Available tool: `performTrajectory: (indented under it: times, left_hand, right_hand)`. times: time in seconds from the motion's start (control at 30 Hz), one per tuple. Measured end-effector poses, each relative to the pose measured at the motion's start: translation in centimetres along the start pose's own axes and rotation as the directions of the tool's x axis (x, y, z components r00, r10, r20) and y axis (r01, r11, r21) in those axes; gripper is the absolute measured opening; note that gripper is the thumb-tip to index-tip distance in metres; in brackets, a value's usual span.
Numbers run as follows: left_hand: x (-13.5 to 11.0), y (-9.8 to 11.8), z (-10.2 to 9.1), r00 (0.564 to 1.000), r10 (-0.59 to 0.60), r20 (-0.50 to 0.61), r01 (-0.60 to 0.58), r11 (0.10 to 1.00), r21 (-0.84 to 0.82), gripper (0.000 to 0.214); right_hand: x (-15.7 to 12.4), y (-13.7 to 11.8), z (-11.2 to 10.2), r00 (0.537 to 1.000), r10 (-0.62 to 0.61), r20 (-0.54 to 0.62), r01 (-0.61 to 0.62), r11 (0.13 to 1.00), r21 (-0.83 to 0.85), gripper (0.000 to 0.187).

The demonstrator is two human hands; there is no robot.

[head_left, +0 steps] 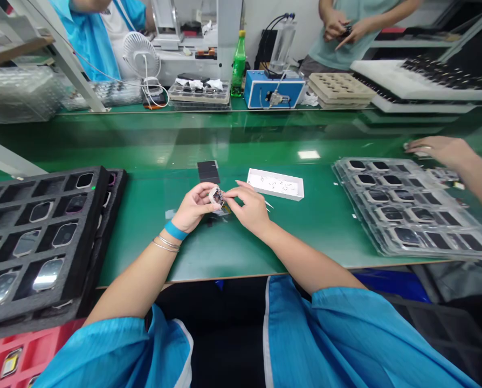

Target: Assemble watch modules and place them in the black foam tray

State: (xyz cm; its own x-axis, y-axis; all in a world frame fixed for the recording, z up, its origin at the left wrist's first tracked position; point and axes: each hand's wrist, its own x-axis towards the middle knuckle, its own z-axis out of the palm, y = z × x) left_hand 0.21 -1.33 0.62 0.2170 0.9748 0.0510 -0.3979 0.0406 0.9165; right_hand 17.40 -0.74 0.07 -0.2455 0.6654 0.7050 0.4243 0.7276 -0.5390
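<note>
My left hand [191,209] holds a small pale smartwatch case [215,196] between thumb and fingers, its open side showing dark inner parts. My right hand [249,209] is closed in a pinch at the right edge of the case; whatever lies between its fingertips is too small to make out. A white pointed tool [269,205], partly hidden, sticks out beside the right hand. Just behind the hands, a shallow white box [277,193] contains several tiny dark parts. A flat black rectangle [208,171] lies behind my left hand.
At left, black foam trays [73,210] with watches are stacked above a red tray [42,345]. Clear plastic trays [380,245] of watch parts lie at right, near another person's hand [447,151]. A shelf with a fan [142,54] and blue device [273,91] runs along the back.
</note>
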Motion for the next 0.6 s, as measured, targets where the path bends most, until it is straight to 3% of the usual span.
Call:
performTrajectory:
  times: [0.17,0.33,0.43,0.5,0.57,0.6]
  left_hand:
    - [-0.2,0.5,0.0,0.998,-0.058,0.012,0.059,0.994,-0.096,0.052]
    - [-0.3,0.8,-0.1,0.997,-0.077,0.025,0.079,0.988,-0.130,0.051]
    - [-0.3,0.9,-0.1,0.997,-0.072,0.021,0.074,0.989,-0.127,0.051]
    - [-0.3,0.9,-0.1,0.997,-0.073,0.018,0.074,0.990,-0.122,0.051]
    - [-0.2,1.0,-0.1,0.997,-0.075,0.015,0.076,0.989,-0.123,0.050]
    - [-0.2,1.0,-0.1,0.997,-0.073,0.014,0.074,0.989,-0.126,0.051]
  right_hand:
    - [1.5,2.0,-2.3,0.993,0.031,-0.114,-0.046,0.990,-0.131,0.018]
    - [2.7,6.6,-6.5,0.955,0.234,-0.185,-0.287,0.886,-0.363,0.026]
    - [2.6,7.2,-6.6,0.926,0.317,-0.205,-0.371,0.861,-0.347,0.026]
    - [2.3,6.0,-5.3,0.920,0.385,-0.075,-0.392,0.903,-0.176,0.032]
    - [1.8,4.1,-3.4,0.884,0.418,0.210,-0.448,0.885,0.123,0.042]
    - [1.5,3.1,-2.4,0.844,0.389,0.369,-0.498,0.824,0.271,0.047]
